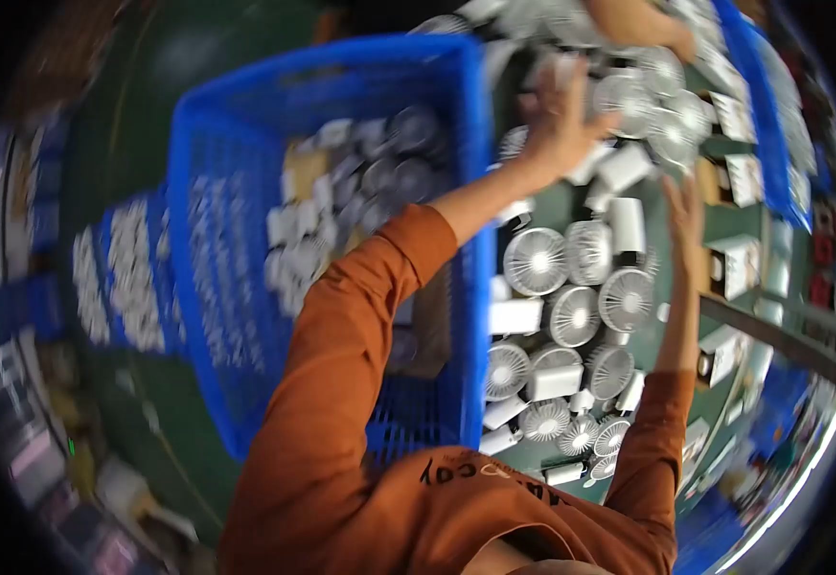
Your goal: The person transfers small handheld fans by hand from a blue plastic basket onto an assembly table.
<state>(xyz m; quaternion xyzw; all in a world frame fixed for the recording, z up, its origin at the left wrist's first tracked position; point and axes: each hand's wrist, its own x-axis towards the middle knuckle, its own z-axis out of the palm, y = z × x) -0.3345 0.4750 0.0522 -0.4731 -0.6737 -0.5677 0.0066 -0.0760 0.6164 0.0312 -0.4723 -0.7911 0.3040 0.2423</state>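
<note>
My left hand [560, 129] reaches over the rim of a blue plastic crate, blurred by motion, its fingers spread above the pile. Nearest to it are a white fan handle [626, 169] and a cluster of round fan heads [623, 100]. Stretched out at the pile's right side is my right hand [684, 209], fingers extended just below a fan head [673, 137]. Neither hand visibly holds anything. Small white handheld fans with round grilles, such as this one [537, 261], lie closely packed between my arms.
The blue crate [332, 59] on my left contains white fans and parts [303, 259]. Another person's arm [643, 27] reaches in at the top. Small open boxes [732, 266] line the right side, near a blue bin [772, 125] and a metal bar [782, 340].
</note>
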